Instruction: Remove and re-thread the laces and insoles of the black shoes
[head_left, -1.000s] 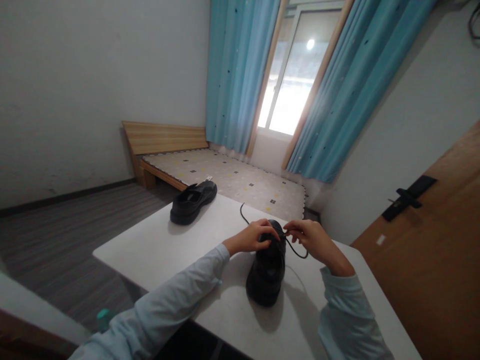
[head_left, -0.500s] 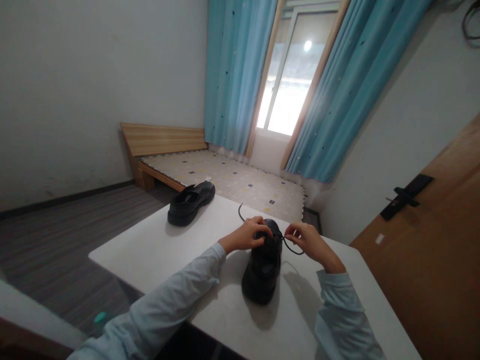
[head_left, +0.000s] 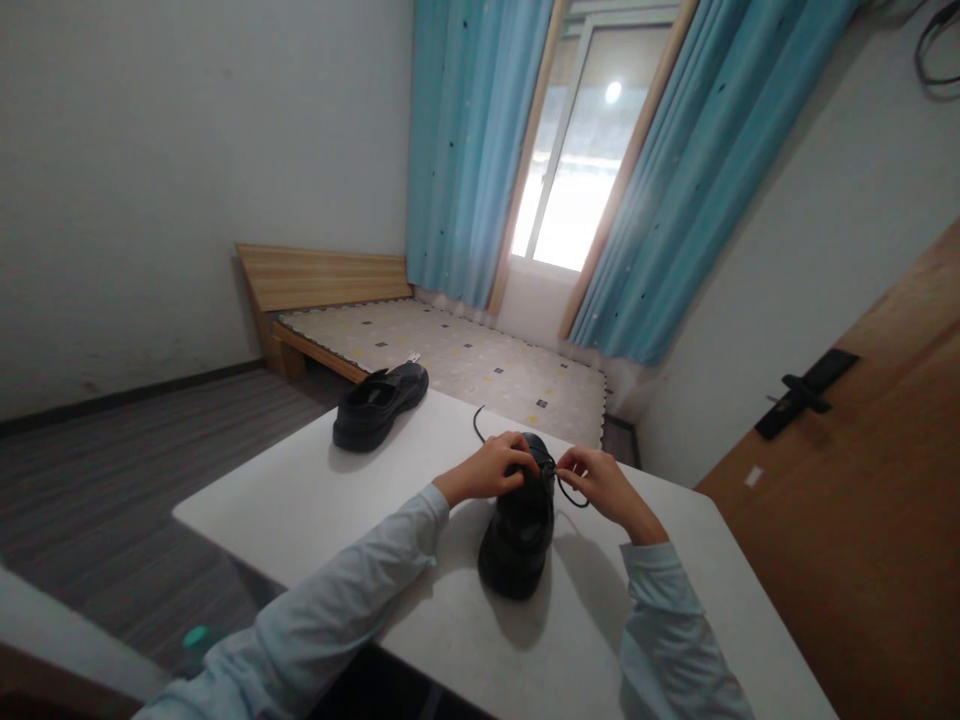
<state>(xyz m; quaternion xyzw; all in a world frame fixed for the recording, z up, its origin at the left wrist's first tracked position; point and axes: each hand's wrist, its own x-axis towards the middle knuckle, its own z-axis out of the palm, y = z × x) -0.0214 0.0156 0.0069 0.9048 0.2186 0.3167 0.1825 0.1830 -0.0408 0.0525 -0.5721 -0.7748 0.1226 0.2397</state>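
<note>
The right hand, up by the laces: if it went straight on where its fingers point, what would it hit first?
The right hand would probably meet the nearer black shoe first, around its laces, though depth is hard to judge.

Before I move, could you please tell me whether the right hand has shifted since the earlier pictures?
Yes, slightly to the left: the gap between the right hand and the black door handle is wider than before.
</note>
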